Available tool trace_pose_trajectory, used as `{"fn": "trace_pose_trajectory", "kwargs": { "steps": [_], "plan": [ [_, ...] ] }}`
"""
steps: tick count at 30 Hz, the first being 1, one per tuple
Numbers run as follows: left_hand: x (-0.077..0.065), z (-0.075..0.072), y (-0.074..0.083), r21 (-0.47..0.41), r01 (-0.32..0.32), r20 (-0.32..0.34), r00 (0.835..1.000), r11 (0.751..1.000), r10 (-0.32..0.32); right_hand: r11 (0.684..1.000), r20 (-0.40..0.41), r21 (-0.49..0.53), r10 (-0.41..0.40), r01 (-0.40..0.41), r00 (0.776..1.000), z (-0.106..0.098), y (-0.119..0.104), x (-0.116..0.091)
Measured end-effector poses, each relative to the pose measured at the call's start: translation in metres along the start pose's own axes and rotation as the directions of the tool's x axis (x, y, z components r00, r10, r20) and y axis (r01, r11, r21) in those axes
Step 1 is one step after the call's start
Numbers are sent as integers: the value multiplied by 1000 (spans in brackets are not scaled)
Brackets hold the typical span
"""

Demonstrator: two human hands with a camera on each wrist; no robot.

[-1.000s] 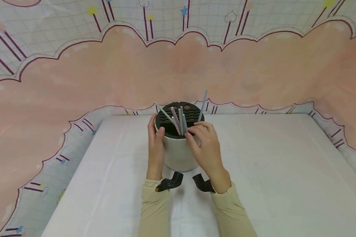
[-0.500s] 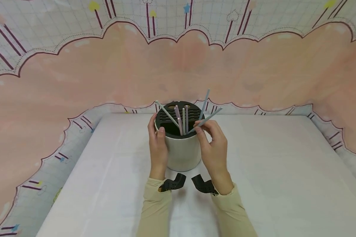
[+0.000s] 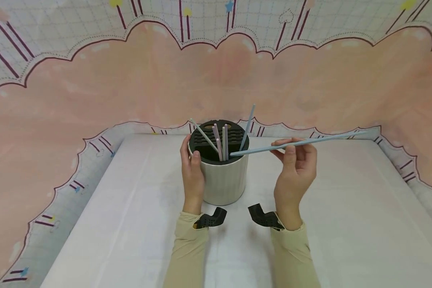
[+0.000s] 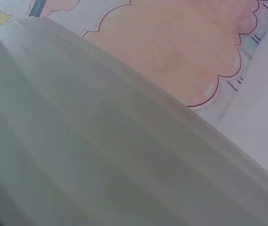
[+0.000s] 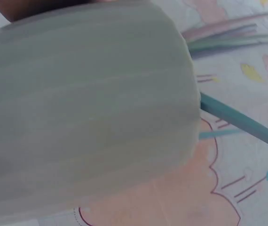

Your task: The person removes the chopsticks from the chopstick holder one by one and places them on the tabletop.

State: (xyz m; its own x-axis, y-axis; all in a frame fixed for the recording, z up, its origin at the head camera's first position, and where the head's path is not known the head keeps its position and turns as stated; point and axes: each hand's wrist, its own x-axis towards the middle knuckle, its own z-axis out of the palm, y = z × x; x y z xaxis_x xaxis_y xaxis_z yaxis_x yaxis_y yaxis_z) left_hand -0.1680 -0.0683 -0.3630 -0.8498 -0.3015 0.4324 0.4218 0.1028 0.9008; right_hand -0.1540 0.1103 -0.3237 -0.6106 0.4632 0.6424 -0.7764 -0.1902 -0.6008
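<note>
In the head view the right hand [image 3: 295, 176] pinches a long pale-blue straw [image 3: 322, 140] between thumb and fingers, to the right of the ribbed cylindrical holder [image 3: 225, 184]. The straw slants nearly flat: its near end lies at the holder's mouth, and its far end fades into the backdrop cloth [image 3: 216, 84], hard to make out. The right wrist view hides the near end behind the rim and cuts the straw off at the right edge; whether it touches the inner wall cannot be told.

The left hand [image 3: 193, 176] grips the holder's left side, thumb by the rim; parts of its fingers are hidden behind the wall.

The holder stands upright on the white counter [image 3: 353, 208], topped by a black slotted insert [image 3: 235, 141]. Pinkish, greyish and pale-green straws [image 3: 223, 140] crowd its front compartment, their lower ends lost in the dark. One pale-green straw [image 3: 203, 134] leans left; another blue straw [image 3: 247, 127] rises at the right, its foot hidden.

The left wrist view is mostly ribbed wall, with a teal straw piece [image 4: 37, 7] cropped at the top.
</note>
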Motion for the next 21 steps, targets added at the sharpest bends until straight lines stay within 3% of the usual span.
{"fn": "trace_pose_trajectory", "kwargs": {
  "steps": [4,8,12,16,18,21],
  "plan": [
    [2,0,-12,3,-20,-10,1000,1000,20,985,-101,166,67,-50,993,-18,10,9],
    [4,-1,-28,13,-47,-21,999,999,47,958,-130,265,148,-110,980,-36,20,17],
    [4,-1,-35,14,-71,-25,997,997,72,963,-105,170,230,-211,967,-51,26,18],
    [2,0,-36,18,-70,-17,997,997,70,932,-80,-56,353,-358,932,-67,41,16],
    [0,-1,-36,15,-71,-16,997,997,72,906,-47,-162,389,-391,920,-82,62,13],
    [-1,-1,-38,13,-82,-21,996,997,82,873,8,-259,429,-413,903,-114,113,7]
  ]
}}
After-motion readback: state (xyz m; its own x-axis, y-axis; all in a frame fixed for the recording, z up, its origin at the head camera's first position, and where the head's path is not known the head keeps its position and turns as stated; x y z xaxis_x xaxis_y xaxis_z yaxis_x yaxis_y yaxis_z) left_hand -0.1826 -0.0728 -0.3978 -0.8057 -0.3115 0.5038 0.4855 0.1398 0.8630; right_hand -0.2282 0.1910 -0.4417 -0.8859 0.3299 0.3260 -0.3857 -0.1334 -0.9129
